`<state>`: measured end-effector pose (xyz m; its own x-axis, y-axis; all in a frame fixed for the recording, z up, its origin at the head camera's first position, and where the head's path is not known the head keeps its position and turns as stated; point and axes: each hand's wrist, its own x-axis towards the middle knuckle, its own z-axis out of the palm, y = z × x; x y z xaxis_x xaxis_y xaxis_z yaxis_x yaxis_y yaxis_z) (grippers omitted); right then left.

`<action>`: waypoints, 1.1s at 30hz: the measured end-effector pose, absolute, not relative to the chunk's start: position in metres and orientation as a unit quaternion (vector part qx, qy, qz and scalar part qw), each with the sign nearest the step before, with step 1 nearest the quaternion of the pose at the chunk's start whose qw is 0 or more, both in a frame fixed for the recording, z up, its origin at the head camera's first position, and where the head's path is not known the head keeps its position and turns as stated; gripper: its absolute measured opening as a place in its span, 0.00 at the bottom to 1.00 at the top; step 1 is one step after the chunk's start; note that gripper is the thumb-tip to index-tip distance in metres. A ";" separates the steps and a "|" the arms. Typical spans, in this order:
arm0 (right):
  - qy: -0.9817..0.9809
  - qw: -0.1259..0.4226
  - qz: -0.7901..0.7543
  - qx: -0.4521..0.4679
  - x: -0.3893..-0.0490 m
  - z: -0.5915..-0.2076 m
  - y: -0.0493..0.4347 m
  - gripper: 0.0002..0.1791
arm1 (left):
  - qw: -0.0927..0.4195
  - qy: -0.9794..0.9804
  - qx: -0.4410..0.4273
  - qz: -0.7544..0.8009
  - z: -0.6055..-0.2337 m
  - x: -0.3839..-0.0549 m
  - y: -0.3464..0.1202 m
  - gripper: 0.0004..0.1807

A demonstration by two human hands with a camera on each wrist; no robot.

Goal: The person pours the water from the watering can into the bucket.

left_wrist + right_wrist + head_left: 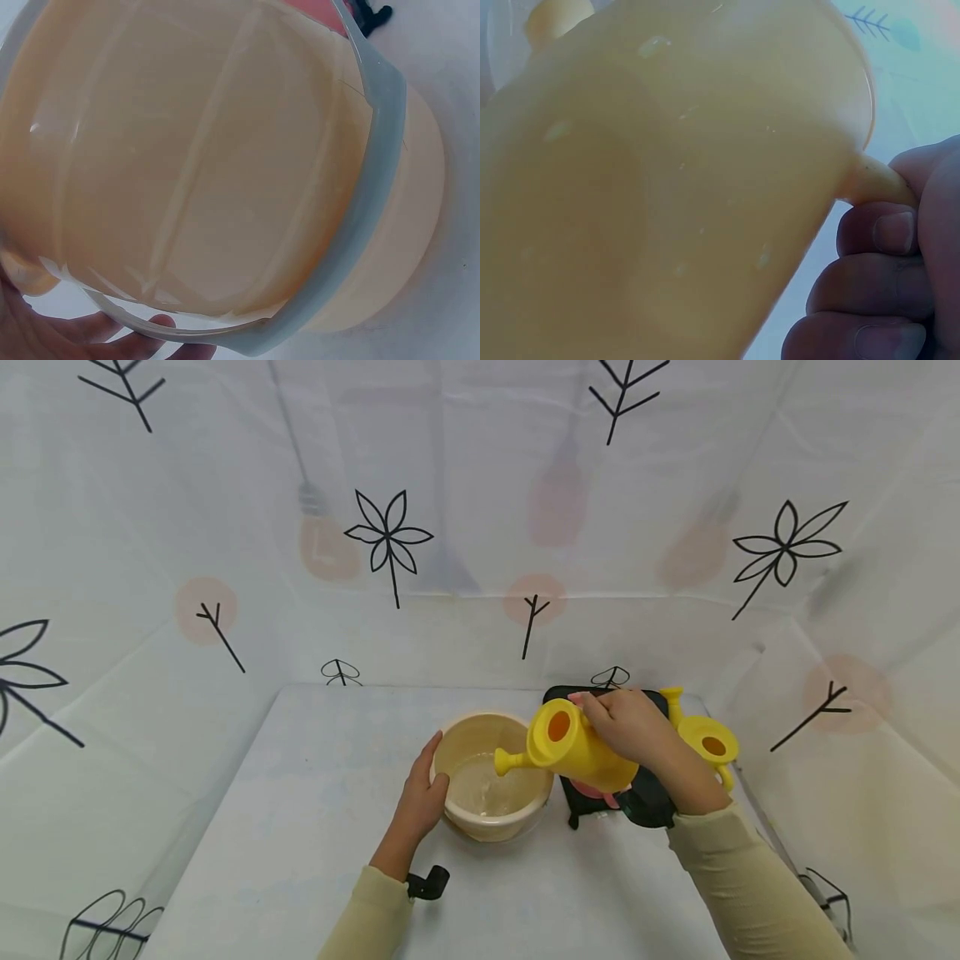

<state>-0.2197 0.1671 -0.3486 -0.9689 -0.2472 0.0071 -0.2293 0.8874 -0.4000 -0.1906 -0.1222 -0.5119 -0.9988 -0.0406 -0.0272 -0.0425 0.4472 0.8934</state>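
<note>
A cream-coloured bowl [483, 828] stands on the white table, glints showing in its bottom. My left hand [420, 806] rests against its left side, fingers extended along the rim; in the left wrist view the fingers [97, 328] touch the rim's edge. My right hand [637, 727] grips a yellow watering can [581, 752] by its handle, fingers curled round it in the right wrist view. The can is tilted, with its spout pointing left over the bowl's inside. Its wall fills most of the right wrist view, small marks dotting the surface.
Behind my right forearm stands a second yellow watering can [708, 727]. A black tray [558, 693] lies at the back right, partly hidden, with a pink item [588, 788] on it. White fabric walls with black plant drawings enclose the table's back and sides.
</note>
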 end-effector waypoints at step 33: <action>0.946 0.015 -0.322 -0.048 -0.205 -0.373 0.202 0.34 | -0.014 0.850 -0.023 0.526 -0.514 -0.190 -0.120 0.36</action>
<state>-0.2054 0.2017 -0.3727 -0.9950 -0.1001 0.0028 -0.0811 0.7885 -0.6097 -0.1900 -0.1200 -0.5137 -0.9986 -0.0537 0.0001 -0.0239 0.4465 0.8945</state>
